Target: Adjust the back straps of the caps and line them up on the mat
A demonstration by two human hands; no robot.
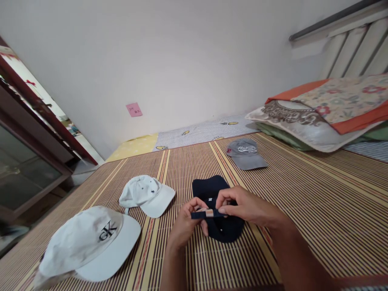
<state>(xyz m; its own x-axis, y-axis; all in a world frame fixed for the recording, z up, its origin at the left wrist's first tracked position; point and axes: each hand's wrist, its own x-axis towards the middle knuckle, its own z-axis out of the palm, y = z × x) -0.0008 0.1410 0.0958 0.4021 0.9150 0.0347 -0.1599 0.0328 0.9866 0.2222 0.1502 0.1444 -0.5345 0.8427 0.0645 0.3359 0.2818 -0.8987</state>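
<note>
A dark navy cap [226, 232] lies upside down on the striped mat, its brim pointing away from me. Both hands are at its back strap [198, 215], which is drawn up level between them. My left hand [188, 220] pinches the strap's left end, fingers curled around it. With thumb and forefinger, my right hand [242, 205] grips the strap's right part. A light tan patch shows on the strap between the hands; whether it is a fastener, I cannot tell. Part of the cap's inside is hidden behind the fingers.
To the left lie a small white cap [141, 194] and a larger white cap [87, 240] with black letters. A grey cap [247, 153] sits farther back. Pillows [303, 125] are piled at the right on the mat [169, 258], by a radiator [354, 48]. A wall [194, 72] bounds the far side.
</note>
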